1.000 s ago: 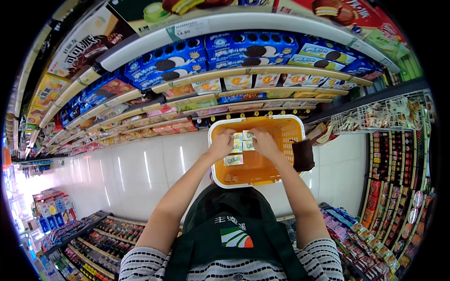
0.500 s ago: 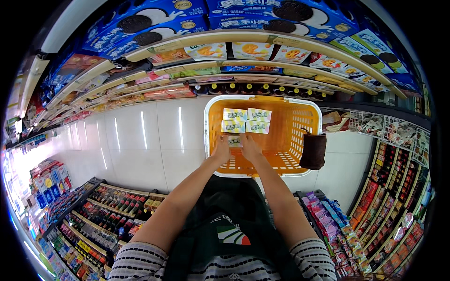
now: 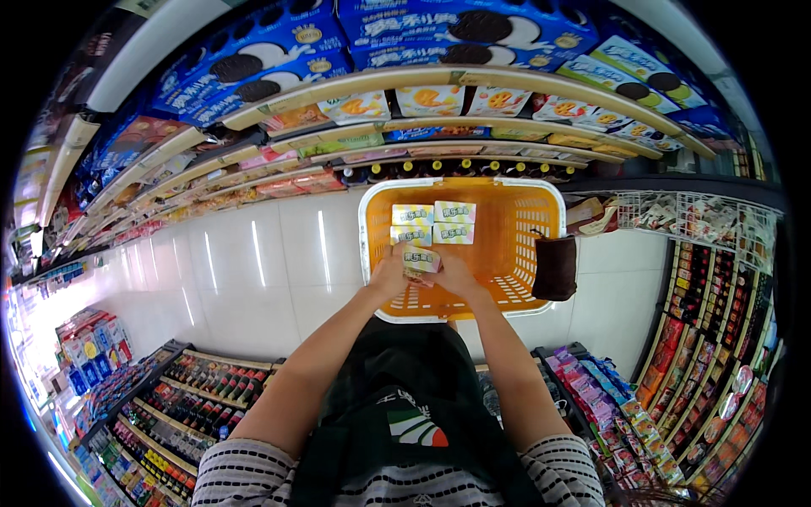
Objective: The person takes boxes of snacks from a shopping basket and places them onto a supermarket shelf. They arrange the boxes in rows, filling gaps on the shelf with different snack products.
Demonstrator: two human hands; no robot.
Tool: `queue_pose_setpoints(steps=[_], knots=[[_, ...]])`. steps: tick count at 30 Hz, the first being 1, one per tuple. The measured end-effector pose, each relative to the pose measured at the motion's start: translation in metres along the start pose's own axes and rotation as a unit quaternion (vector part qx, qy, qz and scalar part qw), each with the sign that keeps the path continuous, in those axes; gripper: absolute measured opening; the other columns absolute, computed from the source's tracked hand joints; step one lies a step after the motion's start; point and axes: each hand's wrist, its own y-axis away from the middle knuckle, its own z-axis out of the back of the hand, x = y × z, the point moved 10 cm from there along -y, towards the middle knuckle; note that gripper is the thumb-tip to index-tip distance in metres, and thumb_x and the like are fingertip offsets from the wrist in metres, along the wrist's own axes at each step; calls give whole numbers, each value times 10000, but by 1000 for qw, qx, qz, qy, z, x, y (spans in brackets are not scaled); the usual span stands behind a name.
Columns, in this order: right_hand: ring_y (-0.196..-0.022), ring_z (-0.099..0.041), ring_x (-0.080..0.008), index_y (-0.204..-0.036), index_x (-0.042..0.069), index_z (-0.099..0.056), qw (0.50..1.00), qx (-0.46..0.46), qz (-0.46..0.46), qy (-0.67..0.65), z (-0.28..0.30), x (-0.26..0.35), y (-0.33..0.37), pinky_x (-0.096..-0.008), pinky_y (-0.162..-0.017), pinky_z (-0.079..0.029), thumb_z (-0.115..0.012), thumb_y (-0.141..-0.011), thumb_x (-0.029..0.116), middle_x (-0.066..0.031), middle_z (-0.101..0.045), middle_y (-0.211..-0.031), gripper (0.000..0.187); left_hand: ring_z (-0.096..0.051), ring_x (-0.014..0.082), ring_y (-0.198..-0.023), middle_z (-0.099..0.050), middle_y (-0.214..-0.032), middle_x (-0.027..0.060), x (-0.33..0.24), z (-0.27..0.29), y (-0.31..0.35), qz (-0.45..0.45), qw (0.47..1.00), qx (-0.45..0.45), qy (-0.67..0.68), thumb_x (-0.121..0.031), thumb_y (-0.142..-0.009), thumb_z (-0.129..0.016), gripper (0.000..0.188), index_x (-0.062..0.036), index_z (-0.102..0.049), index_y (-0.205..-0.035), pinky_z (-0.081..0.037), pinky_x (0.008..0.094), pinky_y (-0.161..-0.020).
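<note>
Store shelves (image 3: 439,80) arc across the frame from 9 o'clock over 12 to 3 o'clock, the top tiers packed with large blue biscuit boxes (image 3: 253,72) and the lower tiers with smaller orange, white and red packets. A white tiled floor (image 3: 253,262) fills the middle left. At 7 o'clock a low rack of dark bottles (image 3: 203,397) lines the aisle, and at 4 o'clock a rack of small colourful packets (image 3: 608,397) runs toward the rim.

Just above centre, at about 12 o'clock, an orange shopping basket (image 3: 519,228) with a white rim sits on the floor. A dark brown handle grip (image 3: 555,268) hangs over its edge at 3 o'clock from the basket. Four small pale boxes (image 3: 432,224) lie flat in two rows at the basket's far end, touching one another.

Both forearms come up from 6 o'clock over a dark apron. The left hand (image 3: 390,272) and right hand (image 3: 456,275) are close together over the basket's near half, fingers clamped from either side on one more small pale box (image 3: 421,260), held just below the four already lying there.
</note>
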Motion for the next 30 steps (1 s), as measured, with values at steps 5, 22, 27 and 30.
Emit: queue_pose_setpoints(steps=[5, 22, 27, 30], knots=[[-863, -640, -223, -1191, -3, -530, 997, -8, -38, -65, 73, 50, 21, -317, -756, -506, -768, -736, 283, -168, -634, -995, 588, -557, 368, -1102, -488, -1269, 264, -27, 55, -1, -29, 996, 23, 77, -176, -802, -647, 716, 52, -282, -1374, -467, 389, -928], [-777, -524, -84, -1268, 50, -455, 901, -192, 390, -3, 330, 432, 160, -242, -656, -453, -700, -840, 211, -61, -605, -1003, 519, -639, 248, -1012, -608, -1140, 186, -312, 373, 149, -344, 905, -191, 159, -161, -816, -707, 530, 46, -457, -1234, -539, 333, -780], [-903, -578, -143, -1294, 13, -431, 814, -291, 502, 17, 387, 535, 231, -280, -775, -489, -707, -828, 259, -100, -587, -1117, 595, -626, 290, -1039, -595, -1162, 184, -393, 456, 229, -478, 803, -346, 86, -139, -794, -720, 543, 28, -467, -1244, -539, 363, -820], [-1001, -563, -153, -1333, 15, -403, 761, -360, 536, 69, 401, 580, 257, -292, -856, -465, -679, -858, 263, -126, -584, -1161, 602, -614, 287, -1059, -602, -1137, 163, -417, 501, 264, -513, 738, -435, 49, -132, -786, -721, 535, 17, -477, -1238, -532, 355, -859]])
